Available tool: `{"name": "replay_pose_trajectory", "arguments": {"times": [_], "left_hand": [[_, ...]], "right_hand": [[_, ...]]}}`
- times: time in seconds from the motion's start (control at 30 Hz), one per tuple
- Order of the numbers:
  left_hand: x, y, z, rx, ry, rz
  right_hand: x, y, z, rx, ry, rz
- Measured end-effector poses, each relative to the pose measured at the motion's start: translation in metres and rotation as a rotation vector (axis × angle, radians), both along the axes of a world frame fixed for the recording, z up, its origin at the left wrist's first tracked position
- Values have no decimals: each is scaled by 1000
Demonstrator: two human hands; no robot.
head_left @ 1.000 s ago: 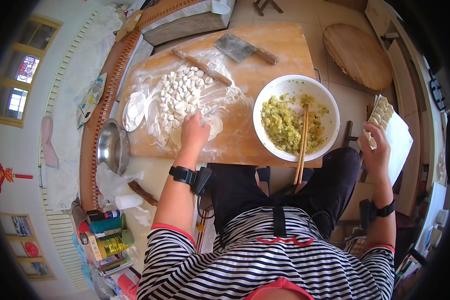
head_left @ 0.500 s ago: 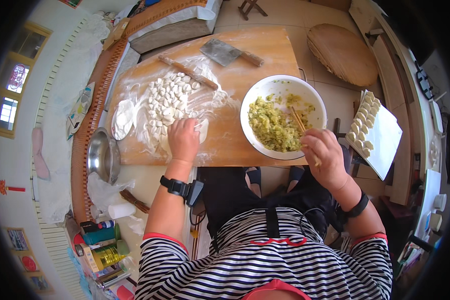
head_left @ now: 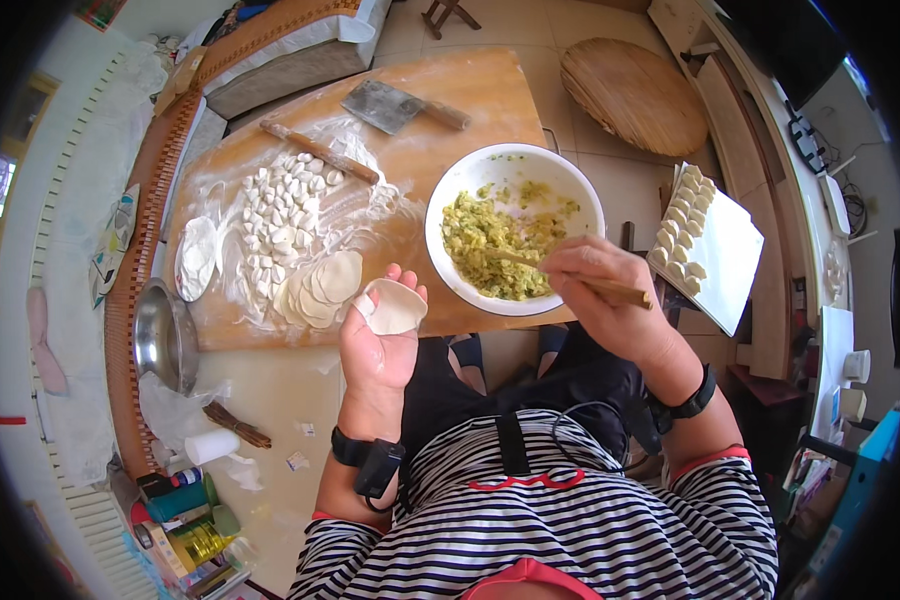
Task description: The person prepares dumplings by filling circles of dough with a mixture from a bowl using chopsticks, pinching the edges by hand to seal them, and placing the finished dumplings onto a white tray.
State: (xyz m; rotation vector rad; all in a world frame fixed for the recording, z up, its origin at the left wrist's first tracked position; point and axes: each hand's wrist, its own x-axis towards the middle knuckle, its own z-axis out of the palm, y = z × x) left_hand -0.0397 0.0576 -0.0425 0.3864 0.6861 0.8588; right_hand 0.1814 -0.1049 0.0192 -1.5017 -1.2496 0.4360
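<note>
A round dough wrapper (head_left: 398, 308) rests across the upturned palm and fingers of my left hand (head_left: 375, 358), its near side pinched under the thumb. My right hand (head_left: 610, 300) grips wooden chopsticks (head_left: 618, 291), whose tips reach into green-yellow chopped filling (head_left: 490, 245). That filling sits in a large white bowl (head_left: 592, 190) on the wooden board. Just beyond my left hand lies a spread stack of flat wrappers (head_left: 320, 288). Behind the stack are many small floured dough pieces (head_left: 278, 212).
On the board (head_left: 480, 85) lie a rolling pin (head_left: 320, 152) and a cleaver (head_left: 380, 106). A floury plate (head_left: 198, 260) and a steel bowl (head_left: 165, 335) stand left. Rows of dumplings (head_left: 682, 222) fill part of a white tray (head_left: 725, 255) at right, beyond it a round woven-looking disc (head_left: 635, 95).
My left hand has lifted a wrapper off the stack and turned palm up. My right hand has lowered the chopsticks to a flatter angle in the filling. The whole view has shifted.
</note>
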Motion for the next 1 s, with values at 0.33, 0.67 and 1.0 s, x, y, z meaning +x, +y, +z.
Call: {"name": "replay_pose_trajectory", "arguments": {"times": [0.33, 0.67, 1.0], "left_hand": [[3, -43, -31, -241, 2, -82], [44, -58, -16, -183, 16, -152], [42, -47, -11, -266, -85, -157]], "right_hand": [[-13, -46, 10, -17, -97, -32], [-37, -42, -29, -25, 53, -154], [-49, -44, -32, 99, -62, 39]]}}
